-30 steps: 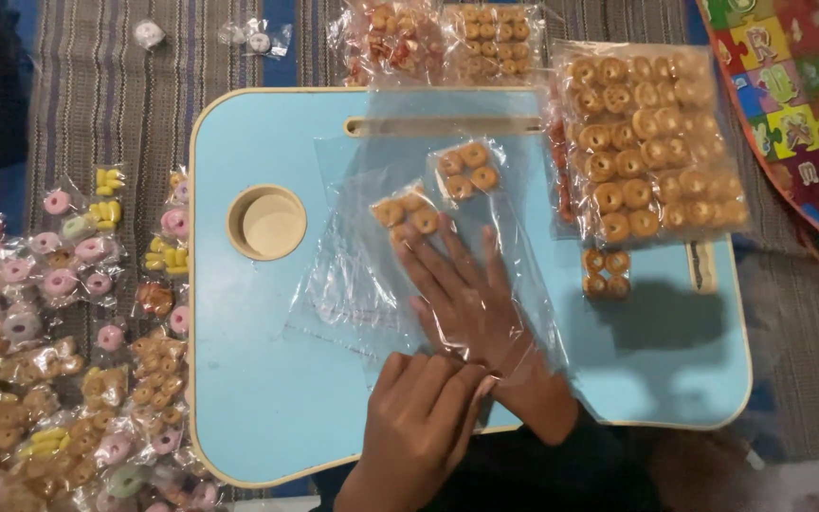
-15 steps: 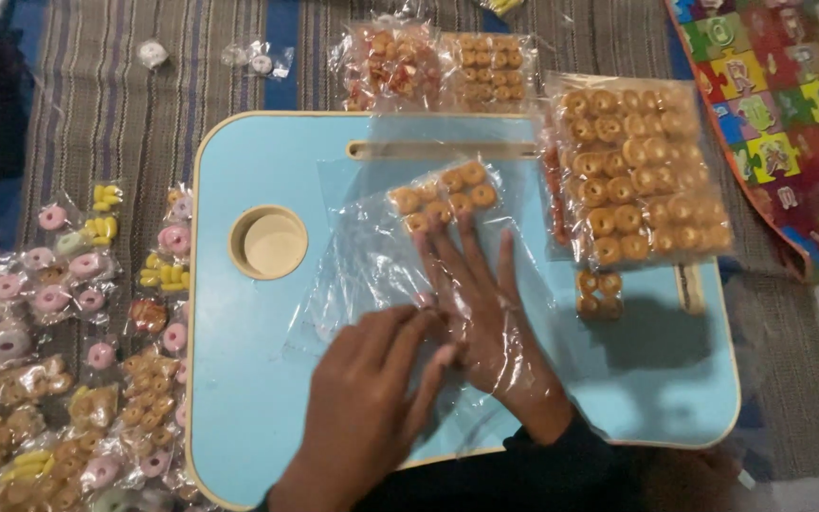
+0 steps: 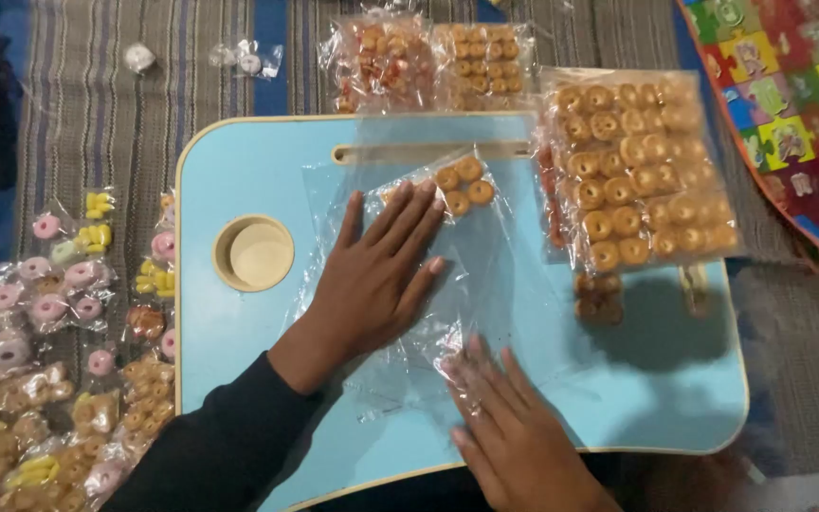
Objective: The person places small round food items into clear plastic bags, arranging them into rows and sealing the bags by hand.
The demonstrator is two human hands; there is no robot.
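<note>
Left hand: our left hand (image 3: 381, 270) lies flat, palm down, fingers spread and pointing up and to the right, pressing on the clear plastic bag (image 3: 485, 284); it grips nothing.
Right hand: our right hand (image 3: 509, 427) rests near the front edge of the counter (image 3: 239, 171), fingers stretched out; the lower end of the bag appears to cover them, though we cannot tell for sure whether they lie inside it or under it. It clamps on nothing.
Hands together: they sit apart, the left higher and further left, the right lower.
Clear plastic bag: it lies flat across the middle of the light blue counter, wrinkled and see-through.
Small cookies: a few round golden cookies (image 3: 462, 185) sit in the far end of the bag, just beyond our left fingertips.
Cup recess: a round cream-coloured hollow (image 3: 254, 253) is set in the counter, left of our left hand.
Big cookie pack: a large clear pack of round cookies (image 3: 637, 175) overhangs the far right corner of the counter.
Loose pair: a small packet of cookies (image 3: 599, 299) lies just below that pack.
Far packs: two more packs (image 3: 428, 62) rest on the striped mat (image 3: 97, 114) beyond the counter.
Left side: many small packets of pink, yellow and brown sweets (image 3: 40, 351) cover the mat.
</note>
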